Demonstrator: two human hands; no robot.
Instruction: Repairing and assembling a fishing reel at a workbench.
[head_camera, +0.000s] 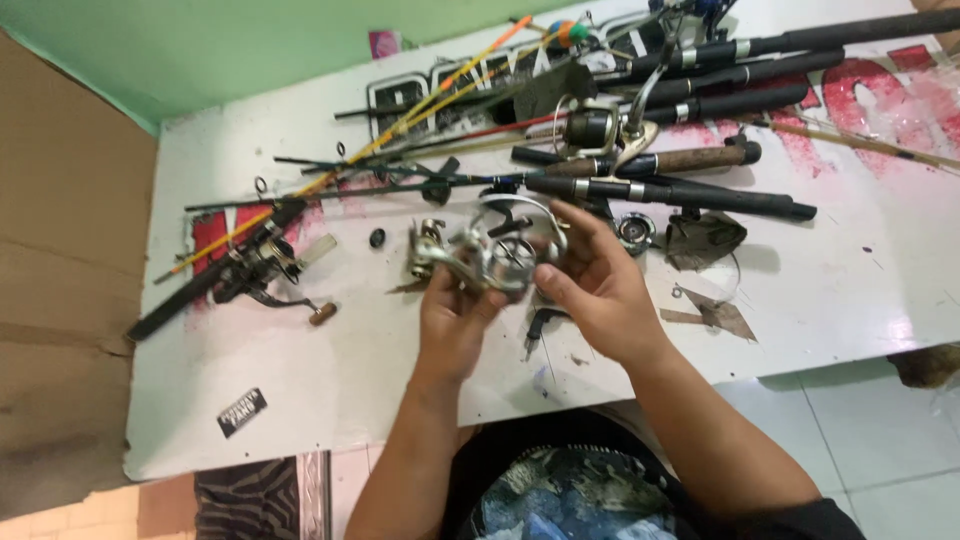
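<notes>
The silver spinning reel (480, 262) sits mid-table, pinched between left hand (452, 322) and right hand (596, 290). Fishing rods (690, 192) crowd twelve to two o'clock; another reel (262, 272) lies at nine on the white table (330, 370).

A white table (330, 385) stands against a green wall (200, 50) on pale floor tiles (880, 450).

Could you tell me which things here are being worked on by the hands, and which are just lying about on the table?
In hand:
- silver fishing reel, held by the left hand and right hand

Lying about:
- rod handles
- black reel on a rod
- orange and yellow rods
- white table
</notes>
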